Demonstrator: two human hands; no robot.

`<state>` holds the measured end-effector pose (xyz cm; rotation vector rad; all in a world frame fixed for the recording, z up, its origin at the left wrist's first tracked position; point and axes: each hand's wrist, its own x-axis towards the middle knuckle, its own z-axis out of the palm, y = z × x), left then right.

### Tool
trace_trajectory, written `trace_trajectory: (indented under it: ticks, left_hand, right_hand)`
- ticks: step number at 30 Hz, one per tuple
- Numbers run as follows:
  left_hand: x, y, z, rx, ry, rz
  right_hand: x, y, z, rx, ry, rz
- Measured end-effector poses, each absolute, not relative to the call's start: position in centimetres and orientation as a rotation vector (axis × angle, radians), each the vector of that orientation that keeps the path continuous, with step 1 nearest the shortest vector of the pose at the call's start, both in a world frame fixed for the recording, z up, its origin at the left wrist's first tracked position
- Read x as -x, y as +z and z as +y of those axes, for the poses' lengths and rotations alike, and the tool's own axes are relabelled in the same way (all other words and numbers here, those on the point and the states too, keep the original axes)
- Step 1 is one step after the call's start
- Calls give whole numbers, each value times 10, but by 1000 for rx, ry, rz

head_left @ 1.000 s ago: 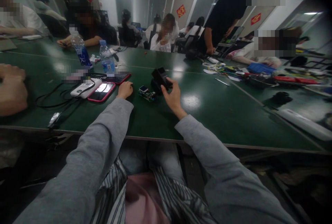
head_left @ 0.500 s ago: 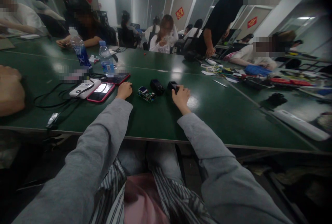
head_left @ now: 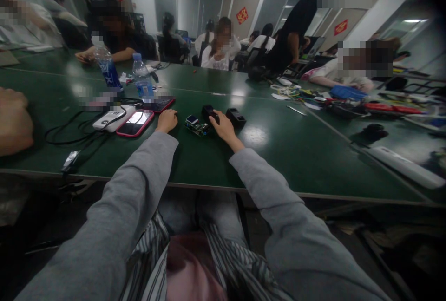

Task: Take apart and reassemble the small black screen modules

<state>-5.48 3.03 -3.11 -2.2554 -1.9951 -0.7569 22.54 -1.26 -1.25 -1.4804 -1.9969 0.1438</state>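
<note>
My left hand (head_left: 167, 121) rests on the green table (head_left: 195, 161) as a loose fist, and nothing shows in it. It lies just right of a pink-cased phone (head_left: 135, 123). My right hand (head_left: 222, 127) reaches forward and its fingers close over a small black box (head_left: 208, 112). A second black box (head_left: 236, 116) stands free just to the right of that hand. Between my two hands lies a small green circuit board (head_left: 196, 126) with a little screen.
A white power bank (head_left: 110, 118), black cables (head_left: 69, 134) and two water bottles (head_left: 142, 76) lie at the left. Another person's hand (head_left: 14, 122) rests at the far left edge. Several people sit around the table. Tools and clutter (head_left: 348, 99) cover the right side.
A second ago my right hand held a black box in the air. It set that box down on the right, then moved left onto the other black box. My left hand stayed still.
</note>
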Motion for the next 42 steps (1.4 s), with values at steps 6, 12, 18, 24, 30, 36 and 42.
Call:
trace_trajectory:
  ticks: [6,12,18,24,30,36,42]
  left_hand:
    - [55,-31,30,2274,-765,-1971]
    - [55,-30,28,2265,-791,-1983]
    - [53,-29,28,2267,-766,-2010]
    - [55,-32,31,2261,-764,-1988]
    - [56,-33,33,2262,-760,-1977]
    - [56,-33,32,2257,-777,-1972]
    - [56,-32,32,2253,-776,-1970]
  right_hand:
    - [-228,-15,-20,1423,103,-2032]
    - [-227,-5,-25,1287,13,-1953]
    - [-243,4,-19,1326,-175,-1685]
    - [-261,-11,-7,1495,-140,-1775]
    - [-259,-18,-7,1610,-198,-1903]
    - [-261,-17,-4,1684,-265,-1705]
    - [-266,-24,1,1850,-171,-1538]
